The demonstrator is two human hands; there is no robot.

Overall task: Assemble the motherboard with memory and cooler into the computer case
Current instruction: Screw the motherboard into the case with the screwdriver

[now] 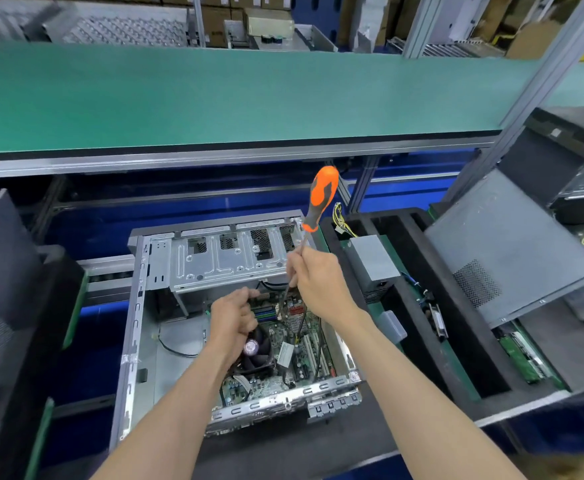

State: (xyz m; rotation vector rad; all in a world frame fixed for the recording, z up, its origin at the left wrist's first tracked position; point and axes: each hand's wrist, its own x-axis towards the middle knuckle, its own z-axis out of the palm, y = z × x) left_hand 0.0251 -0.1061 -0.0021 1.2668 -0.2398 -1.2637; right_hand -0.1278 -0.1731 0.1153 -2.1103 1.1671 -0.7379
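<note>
A: Forearms enter from the bottom edge, both yours, bare. Nearest thing under them: rear edge of the open computer case (166, 306), lying on its side on the dark bench.

B: Board position?

A: Motherboard (285, 355) lies flat inside the case, right half of the opening. Cooler (256, 351) sits on it, fan up, round label at the hub. Memory sticks (265, 311) stand in their slots just beyond the cooler.

B: Your left hand?

A: Left hand (232, 317) hovers over the cooler's far-left edge, fingers curled inward. Whether they pinch anything, cannot tell; the knuckles hide it.

B: Right hand?

A: Right hand (314, 277) is clamped round the metal shaft of the screwdriver (321, 199). Orange and grey handle points up and away from you, tip angled down toward the board near the memory. Hands are close but apart.

B: Further out?

A: Drive cage (224, 258) fills the far end of the case. Right of the case, a black foam tray (456, 341) holds a grey power supply (370, 261) with yellow wires at its far end, plus a green card (525, 358) in a nearer slot. A grey side panel (512, 244) leans over that tray. Beyond everything, the green conveyor belt (249, 95) runs across, stacked cartons behind it.
</note>
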